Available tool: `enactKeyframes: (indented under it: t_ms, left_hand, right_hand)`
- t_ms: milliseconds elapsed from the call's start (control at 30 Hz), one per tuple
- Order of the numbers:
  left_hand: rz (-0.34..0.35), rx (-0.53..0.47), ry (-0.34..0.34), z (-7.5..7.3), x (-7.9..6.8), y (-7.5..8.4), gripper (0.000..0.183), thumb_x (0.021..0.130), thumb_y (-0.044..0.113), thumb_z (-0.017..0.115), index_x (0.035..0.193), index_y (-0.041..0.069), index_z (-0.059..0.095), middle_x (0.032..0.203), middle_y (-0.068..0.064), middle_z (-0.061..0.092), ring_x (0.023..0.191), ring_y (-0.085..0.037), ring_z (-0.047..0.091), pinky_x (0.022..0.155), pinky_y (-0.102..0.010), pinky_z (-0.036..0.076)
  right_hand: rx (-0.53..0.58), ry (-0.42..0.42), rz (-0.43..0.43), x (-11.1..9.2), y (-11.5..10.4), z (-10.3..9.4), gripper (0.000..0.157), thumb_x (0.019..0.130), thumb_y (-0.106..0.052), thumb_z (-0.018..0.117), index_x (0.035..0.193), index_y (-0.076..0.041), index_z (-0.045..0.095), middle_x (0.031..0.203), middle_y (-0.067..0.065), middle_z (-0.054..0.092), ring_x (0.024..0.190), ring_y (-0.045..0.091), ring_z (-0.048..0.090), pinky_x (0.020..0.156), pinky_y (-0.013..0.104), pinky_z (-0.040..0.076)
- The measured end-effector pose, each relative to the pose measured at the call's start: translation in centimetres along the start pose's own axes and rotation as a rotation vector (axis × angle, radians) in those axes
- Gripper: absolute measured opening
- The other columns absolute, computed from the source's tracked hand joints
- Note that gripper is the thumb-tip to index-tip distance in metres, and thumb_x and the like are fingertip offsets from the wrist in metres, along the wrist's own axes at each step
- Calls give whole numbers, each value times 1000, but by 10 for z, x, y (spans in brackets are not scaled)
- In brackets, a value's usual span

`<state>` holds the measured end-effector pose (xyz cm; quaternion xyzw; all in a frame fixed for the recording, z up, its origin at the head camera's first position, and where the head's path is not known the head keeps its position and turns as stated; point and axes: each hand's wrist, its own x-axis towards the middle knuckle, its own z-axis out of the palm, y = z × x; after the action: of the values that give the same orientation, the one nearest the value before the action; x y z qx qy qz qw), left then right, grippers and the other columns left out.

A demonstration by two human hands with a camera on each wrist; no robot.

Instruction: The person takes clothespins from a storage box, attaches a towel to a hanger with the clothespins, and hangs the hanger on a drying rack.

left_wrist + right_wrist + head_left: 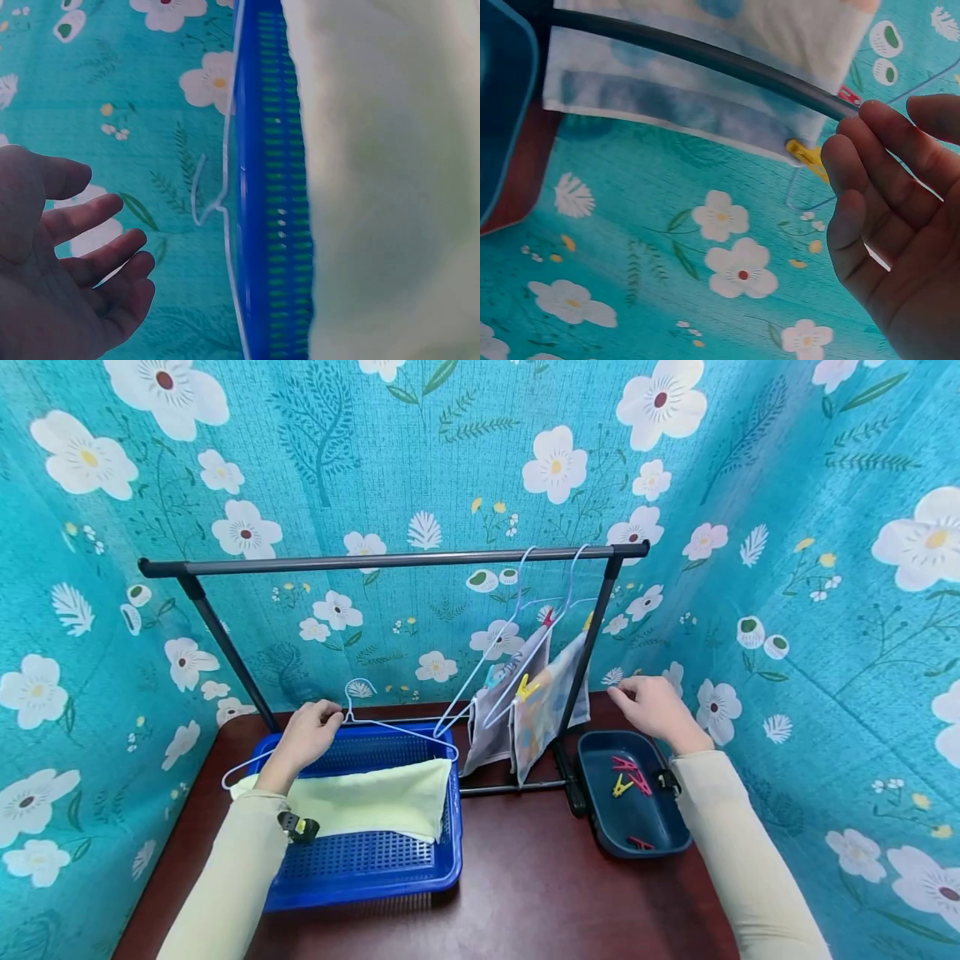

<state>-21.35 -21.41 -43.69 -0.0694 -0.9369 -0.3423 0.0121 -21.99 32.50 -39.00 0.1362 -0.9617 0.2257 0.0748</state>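
My left hand (306, 735) hovers at the back of the blue basket (360, 891), close to the hook of a light-blue wire hanger (220, 204). In the left wrist view its fingers are loosely bent and apart from the wire, holding nothing. The hanger lies along the basket's back rim. Across the basket is spread a pale yellow cloth (367, 802). My right hand (656, 710) is in the air behind the dark tray (600, 768), beside the rack's right post. Relaxed and slightly curved, its fingers grip nothing.
A black rack (375, 561) spans the table (540, 877). On its right end two hangers carry a grey cloth (498, 710) and a patterned cloth (551, 702), pinned with clothespins (528, 686). Several red and yellow clothespins (622, 786) lie in the tray. A floral curtain surrounds the table.
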Motion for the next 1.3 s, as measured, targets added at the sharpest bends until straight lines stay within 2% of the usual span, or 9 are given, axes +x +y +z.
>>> enactKeyframes:
  t_ms: [333,433,600,767,867,933,1000,1133,1300]
  left_hand:
    - [-122,37,4,3,-1,-33,44,102,25,39,134,-5,43,136,-32,35,127,-49,27,98,-61,27]
    - [-147,62,-4,3,-2,-39,45,102,24,39,136,-5,40,138,-34,31,128,-50,24,99,-62,24]
    - [-167,128,-4,3,-6,-52,45,101,21,39,137,-6,38,138,-35,30,126,-52,25,98,-65,22]
    - [-146,219,49,5,-9,-67,43,99,20,42,134,-6,42,132,-34,37,119,-52,32,93,-64,26]
    - [-136,251,86,5,-10,-75,41,99,19,42,131,-6,45,127,-33,42,116,-50,36,92,-64,28]
    - [-136,259,104,5,-11,-80,39,100,18,41,129,-6,47,124,-32,45,113,-49,38,91,-63,29]
    - [-133,261,124,3,-12,-83,36,100,18,41,125,-6,50,120,-31,47,110,-48,40,89,-62,30]
    - [-111,259,163,0,-15,-88,31,99,17,42,117,-4,55,113,-30,50,104,-47,42,84,-61,32]
    - [-90,259,190,-2,-18,-94,30,99,16,44,116,-5,56,114,-31,49,104,-47,41,83,-60,32]
  right_hand:
    - [63,-81,72,-8,28,34,39,99,-30,50,66,-11,55,54,3,40,51,21,47,50,33,38]
    - [66,-124,95,-11,44,51,34,99,-27,50,69,-12,58,55,2,43,52,19,49,51,32,40]
    - [50,-216,186,-17,70,72,31,98,-23,51,73,-7,59,56,3,45,50,18,49,51,32,40]
    - [14,-295,281,-19,95,88,21,95,-16,52,98,0,66,73,9,58,62,22,54,56,35,43]
    - [-61,-343,319,-21,108,98,27,94,-15,53,112,3,64,93,19,63,79,31,59,72,49,47]
    - [-110,-368,335,-25,116,104,31,92,-12,54,116,6,61,105,25,61,90,36,58,84,58,42]
    - [-150,-386,333,-28,122,109,34,90,-10,55,119,9,58,113,28,59,96,38,57,90,60,37]
    - [-177,-387,322,-34,129,113,38,85,-3,57,120,13,55,113,32,56,94,38,56,87,55,43]
    - [-189,-428,353,-33,136,114,43,82,-1,59,122,13,53,114,33,54,95,39,53,86,54,43]
